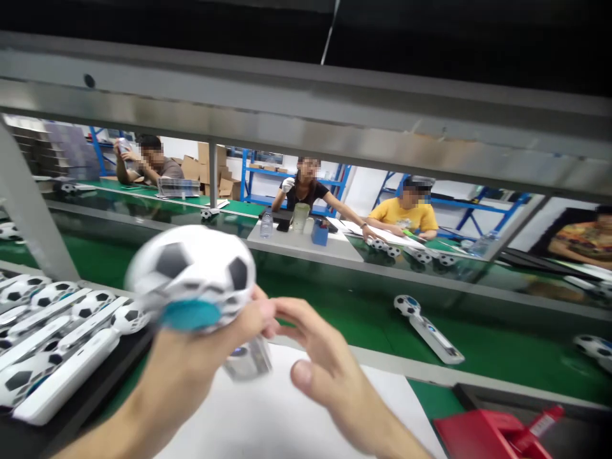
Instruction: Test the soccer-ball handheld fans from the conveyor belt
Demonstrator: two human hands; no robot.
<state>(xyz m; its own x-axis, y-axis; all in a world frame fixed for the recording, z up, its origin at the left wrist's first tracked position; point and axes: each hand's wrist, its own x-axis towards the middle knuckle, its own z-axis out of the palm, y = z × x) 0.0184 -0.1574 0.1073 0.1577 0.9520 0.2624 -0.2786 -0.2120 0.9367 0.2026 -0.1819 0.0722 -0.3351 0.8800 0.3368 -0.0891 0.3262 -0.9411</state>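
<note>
In front of me my left hand is closed around a handheld device with a soccer-ball head, white with black patches and a teal part on its underside. The ball is slightly blurred, and a clear or silvery end shows below my fingers. My right hand is beside it, thumb apart and fingers stretched toward the left hand's fingertips. Nothing shows in its grasp. Under both hands lies a white sheet.
On the left a black tray holds several similar devices. A green conveyor belt carries another device. A red holder stands at lower right. Several people sit across the line, beneath a metal beam.
</note>
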